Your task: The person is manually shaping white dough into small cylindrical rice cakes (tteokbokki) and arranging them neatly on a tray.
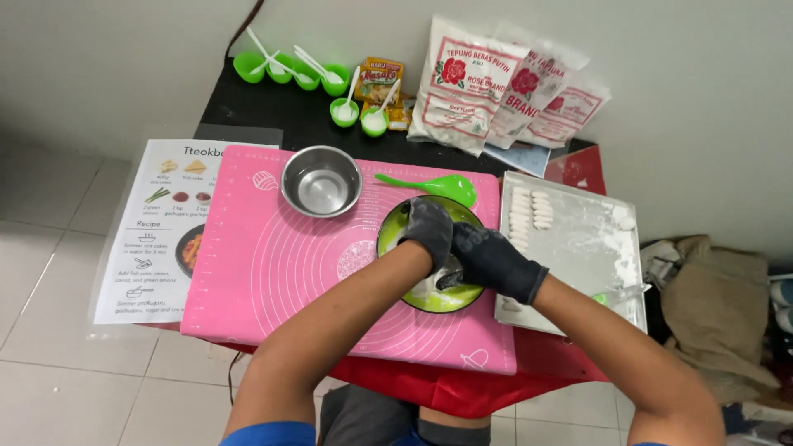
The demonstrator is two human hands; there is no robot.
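Observation:
Both my hands wear black gloves and sit together inside a green bowl [446,299] on a pink silicone mat [273,272]. My left hand [429,233] curls over the bowl's far side. My right hand [489,262] presses against it from the right. White dough or flour [426,288] shows in the bowl beneath them, and the fingers are closed around that material. A green spoon [429,185] lies just beyond the bowl.
An empty steel bowl [321,181] stands on the mat's far left. A floured metal tray [595,248] with rows of white dough pieces [530,213] is at right. Flour bags [496,83], small green cups [289,70] and a recipe sheet [157,231] surround.

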